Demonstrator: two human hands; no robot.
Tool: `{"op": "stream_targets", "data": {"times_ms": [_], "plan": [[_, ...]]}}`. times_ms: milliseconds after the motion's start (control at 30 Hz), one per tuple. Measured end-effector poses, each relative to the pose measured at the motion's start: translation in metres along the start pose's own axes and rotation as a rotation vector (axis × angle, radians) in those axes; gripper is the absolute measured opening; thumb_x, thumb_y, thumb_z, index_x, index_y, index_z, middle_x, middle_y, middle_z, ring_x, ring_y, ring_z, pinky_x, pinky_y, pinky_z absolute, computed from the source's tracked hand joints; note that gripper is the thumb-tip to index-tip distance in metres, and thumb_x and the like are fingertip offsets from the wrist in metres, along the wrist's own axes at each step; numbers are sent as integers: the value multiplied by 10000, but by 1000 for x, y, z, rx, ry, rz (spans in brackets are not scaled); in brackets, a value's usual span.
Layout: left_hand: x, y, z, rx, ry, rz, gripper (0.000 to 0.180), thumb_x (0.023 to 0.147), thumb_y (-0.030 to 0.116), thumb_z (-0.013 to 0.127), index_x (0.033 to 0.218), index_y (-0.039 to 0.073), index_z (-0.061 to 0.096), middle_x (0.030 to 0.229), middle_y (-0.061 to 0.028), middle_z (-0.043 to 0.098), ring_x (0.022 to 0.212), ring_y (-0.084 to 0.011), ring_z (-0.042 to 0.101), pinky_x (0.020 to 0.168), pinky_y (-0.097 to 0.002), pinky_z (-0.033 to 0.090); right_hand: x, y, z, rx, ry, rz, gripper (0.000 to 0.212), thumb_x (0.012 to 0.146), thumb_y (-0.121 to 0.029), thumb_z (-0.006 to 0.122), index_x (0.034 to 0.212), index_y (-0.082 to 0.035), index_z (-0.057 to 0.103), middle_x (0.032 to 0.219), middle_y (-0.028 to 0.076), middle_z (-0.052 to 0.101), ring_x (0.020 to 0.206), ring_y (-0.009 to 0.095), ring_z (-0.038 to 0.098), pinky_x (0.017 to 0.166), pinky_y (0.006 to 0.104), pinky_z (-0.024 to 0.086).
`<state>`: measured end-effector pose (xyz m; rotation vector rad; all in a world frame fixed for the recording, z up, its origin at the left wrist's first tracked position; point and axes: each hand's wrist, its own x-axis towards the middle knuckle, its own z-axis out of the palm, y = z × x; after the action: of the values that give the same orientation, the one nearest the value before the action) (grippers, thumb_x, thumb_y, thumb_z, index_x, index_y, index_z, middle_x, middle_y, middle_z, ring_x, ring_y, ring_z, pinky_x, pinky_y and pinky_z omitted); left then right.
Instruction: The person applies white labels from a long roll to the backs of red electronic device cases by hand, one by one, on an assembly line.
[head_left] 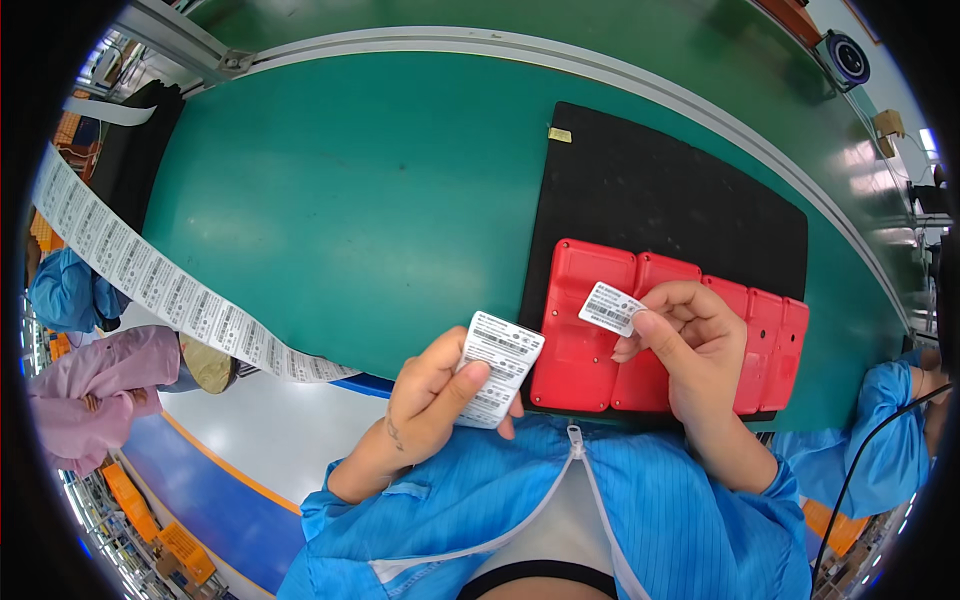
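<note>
My left hand (432, 394) grips a white label strip (503, 347) printed with dark text and barcodes, the thumb pressed on its face. Between the thumb and fingers of my right hand (697, 345) is a single white label (611, 307), held by its right end. Below that label lies a red plastic panel (577, 368) with raised rectangular sections and small holes. The right hand hovers over the panel and hides part of its middle. The panel rests on a black mat (668, 187) at the right of the green bench top.
A long ribbon of printed labels (190, 306) hangs off the left side of the green bench top (350, 190). A small yellowish tag (560, 135) sits at the mat's far left corner. Other people in pink (110, 390) and blue (880, 430) clothing are at both sides.
</note>
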<state>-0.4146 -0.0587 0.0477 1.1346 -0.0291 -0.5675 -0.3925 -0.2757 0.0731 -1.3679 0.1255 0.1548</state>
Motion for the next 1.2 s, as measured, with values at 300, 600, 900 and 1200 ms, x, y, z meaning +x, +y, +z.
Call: {"op": "stream_targets", "data": {"times_ms": [300,600,900,1200], "plan": [[-2,4,-4,-74,-39,116,278,868,124,434,1071,-66,425,826,-137,574,668,-146,588,587,-248,484,-10,-3,4,-239,34,135,63,761,-1,596,797,32,556,664,61,592,547,66,567,499,168,466],[8,0,-3,94,146,320,149,878,81,387,935,-47,437,813,-215,597,653,-213,618,607,-283,502,-7,-6,10,-377,22,217,56,754,-15,609,756,26,571,618,56,590,524,64,572,469,162,464],[7,2,-11,-102,70,144,115,887,93,360,907,-16,389,717,-201,583,565,-184,590,520,-263,487,-9,-4,11,-397,31,181,43,747,4,611,756,25,574,606,56,587,528,67,576,459,152,443],[9,2,-11,-102,49,150,126,886,96,364,914,-23,392,721,-192,583,586,-177,591,531,-259,488,-10,-2,10,-404,34,144,40,740,16,613,758,28,579,605,55,584,521,62,569,453,152,438]]}}
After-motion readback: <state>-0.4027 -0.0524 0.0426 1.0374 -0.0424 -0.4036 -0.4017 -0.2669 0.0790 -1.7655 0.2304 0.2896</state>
